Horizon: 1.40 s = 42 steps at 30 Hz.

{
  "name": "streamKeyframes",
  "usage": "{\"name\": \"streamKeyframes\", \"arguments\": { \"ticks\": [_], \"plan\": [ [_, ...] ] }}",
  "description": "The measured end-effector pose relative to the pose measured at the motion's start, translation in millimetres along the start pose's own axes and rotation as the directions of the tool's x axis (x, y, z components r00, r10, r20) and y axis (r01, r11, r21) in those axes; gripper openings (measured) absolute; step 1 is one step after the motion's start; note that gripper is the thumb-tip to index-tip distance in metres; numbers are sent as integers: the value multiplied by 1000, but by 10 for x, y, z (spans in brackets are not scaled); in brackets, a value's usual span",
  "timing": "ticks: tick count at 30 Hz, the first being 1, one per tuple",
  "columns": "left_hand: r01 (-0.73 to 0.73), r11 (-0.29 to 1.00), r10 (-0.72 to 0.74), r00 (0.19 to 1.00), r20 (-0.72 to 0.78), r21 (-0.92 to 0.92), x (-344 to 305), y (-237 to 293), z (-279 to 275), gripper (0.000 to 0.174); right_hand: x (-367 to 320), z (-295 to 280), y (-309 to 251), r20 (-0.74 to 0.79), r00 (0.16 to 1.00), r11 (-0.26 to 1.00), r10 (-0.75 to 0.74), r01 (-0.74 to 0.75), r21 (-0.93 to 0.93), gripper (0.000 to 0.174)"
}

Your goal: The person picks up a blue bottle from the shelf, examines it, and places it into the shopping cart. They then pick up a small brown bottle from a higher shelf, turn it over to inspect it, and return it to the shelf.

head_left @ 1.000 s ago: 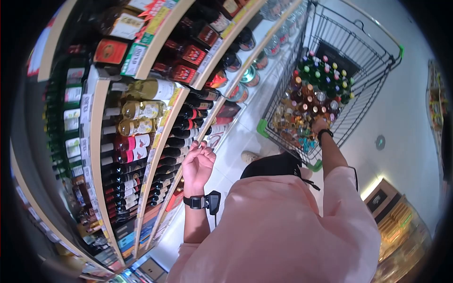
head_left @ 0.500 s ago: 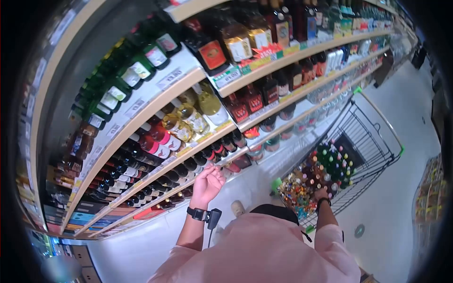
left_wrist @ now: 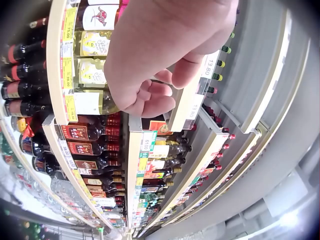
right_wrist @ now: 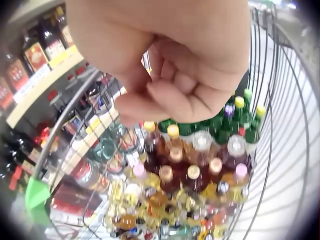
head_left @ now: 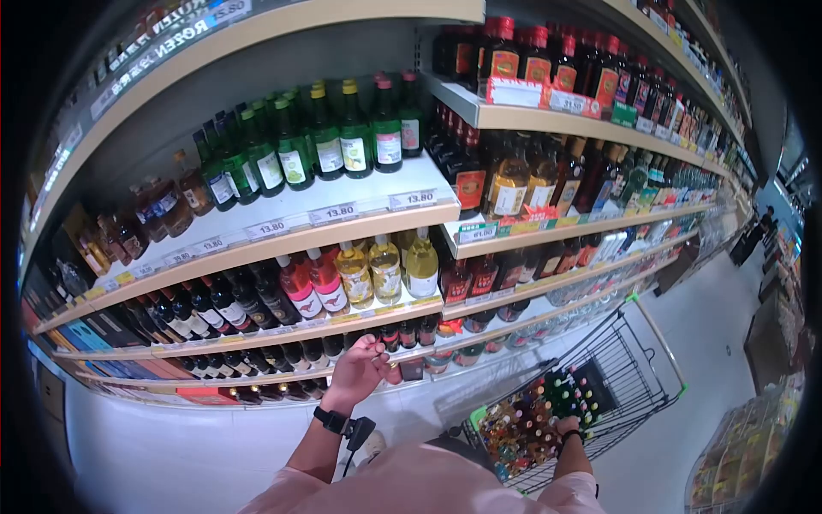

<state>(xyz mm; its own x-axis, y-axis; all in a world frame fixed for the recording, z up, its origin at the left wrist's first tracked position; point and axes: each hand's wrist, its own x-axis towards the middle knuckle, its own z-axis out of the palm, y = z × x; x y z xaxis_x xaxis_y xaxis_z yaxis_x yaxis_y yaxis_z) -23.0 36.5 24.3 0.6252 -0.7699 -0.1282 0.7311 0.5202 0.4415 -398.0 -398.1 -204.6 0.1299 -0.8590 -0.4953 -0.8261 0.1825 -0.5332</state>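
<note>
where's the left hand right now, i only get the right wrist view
observer: The left hand is raised at the edge of a shelf of dark bottles, away from the cart.
operator: holding anything
observer: No, the left wrist view shows its fingers loosely curled with nothing in its grip.
operator: what's right above it
observer: A row of yellow bottles beside pink ones.

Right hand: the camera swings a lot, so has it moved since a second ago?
No: the right hand stays over the bottles at the near end of the cart.
</note>
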Motion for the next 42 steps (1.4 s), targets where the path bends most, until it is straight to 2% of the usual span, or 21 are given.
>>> {"name": "streamKeyframes", "arguments": {
  "ticks": [1, 3, 5, 7, 9, 11, 15, 16, 17, 19, 21, 22, 23, 25, 26, 29, 32, 35, 37, 39, 42],
  "plan": [
    [-19, 1000, 18, 1000, 15, 18, -40, 45, 34, 21, 213, -134, -74, 0, 1000, 997, 6, -6, 80, 11],
    [-22, 999, 22, 1000, 8, -25, -80, 132, 3, 20, 687, -446, -305, -19, 990, 979, -142, 143, 148, 11],
    [-30, 999, 30, 999, -14, -45, -104, 213, -54, 18, 791, -804, -832, -165, 935, 935, -314, 335, 116, 8],
    [-27, 996, 25, 999, -24, -87, -166, 284, -34, 16, 573, -1208, -1544, -195, 878, 893, -438, 450, 18, 4],
    [-41, 996, 43, 999, 17, -84, -212, 346, -136, 14, 585, -1517, -2165, -247, 810, 827, -532, 560, 54, 2],
    [-51, 995, 54, 998, 41, -85, -249, 396, -230, 13, 166, -1856, -2882, -356, 604, 675, -713, 728, -119, 7],
    [-91, 993, 89, 996, -26, -79, -357, 524, -249, 7, -449, -2446, -4261, -350, 464, 491, -814, 871, 13, 11],
    [-103, 991, 99, 994, -47, -80, -377, 560, -237, 6, -714, -2552, -4567, -341, 407, 441, -847, 897, -25, 8],
    [-114, 990, 110, 993, -49, -81, -393, 592, -229, 6, -750, -2683, -4834, -333, 115, 194, -936, 957, -214, 11],
    [-133, 988, 128, 990, -57, -82, -422, 653, -235, 6, -1523, -2813, -5377, -297, 151, 216, -943, 956, -197, 16],
    [-148, 986, 143, 987, -67, -78, -440, 718, -240, 6, -2041, -2883, -5845, -289, 61, 114, -955, 979, -171, 18],
    [-155, 984, 148, 986, -74, -86, -454, 764, -216, 6, -2210, -2868, -6054, -377, -133, 20, -916, 926, -377, 17],
    [-161, 983, 153, 985, -82, -94, -469, 816, -206, 5, -2590, -2843, -6199, -358, -191, 43, -914, 832, -553, 15],
    [-190, 976, 183, 981, -66, -107, -489, 936, -232, 5, -3157, -2683, -6448, -405, -208, 66, -890, 822, -565, 18],
    [-205, 972, 200, 978, -56, -114, -494, 1001, -246, 5, -3336, -2600, -6588, -410, -264, 30, -873, 810, -585, 18],
    [-224, 964, 223, 975, -27, -142, -543, 1191, -274, 7, -3882, -2384, -6928, -378, -255, -5, -890, 835, -551, 19],
    [-254, 957, 257, 966, -1, -141, -547, 1325, -393, 3, -4146, -2330, -7311, -337, -285, -37, -897, 809, -587, 21],
    [-270, 954, 276, 961, 23, -133, -553, 1467, -508, 7, -4364, -2294, -7627, -401, -383, -64, -832, 785, -617, 22],
    [-268, 958, 271, 962, 14, -106, -587, 1561, -487, 11, -4498, -2272, -7780, -415, -345, -41, -842, 807, -588, 25],
    [-251, 965, 256, 965, 55, -79, -598, 1649, -538, 1, -4640, -2232, -7898, -417, -323, -22, -850, 811, -584, 27],
    [-212, 977, 212, 976, 49, 0, -607, 1802, -558, 10, -4744, -2161, -8022, -377, -366, -74, -851, 793, -604, 32]
  ]
}}
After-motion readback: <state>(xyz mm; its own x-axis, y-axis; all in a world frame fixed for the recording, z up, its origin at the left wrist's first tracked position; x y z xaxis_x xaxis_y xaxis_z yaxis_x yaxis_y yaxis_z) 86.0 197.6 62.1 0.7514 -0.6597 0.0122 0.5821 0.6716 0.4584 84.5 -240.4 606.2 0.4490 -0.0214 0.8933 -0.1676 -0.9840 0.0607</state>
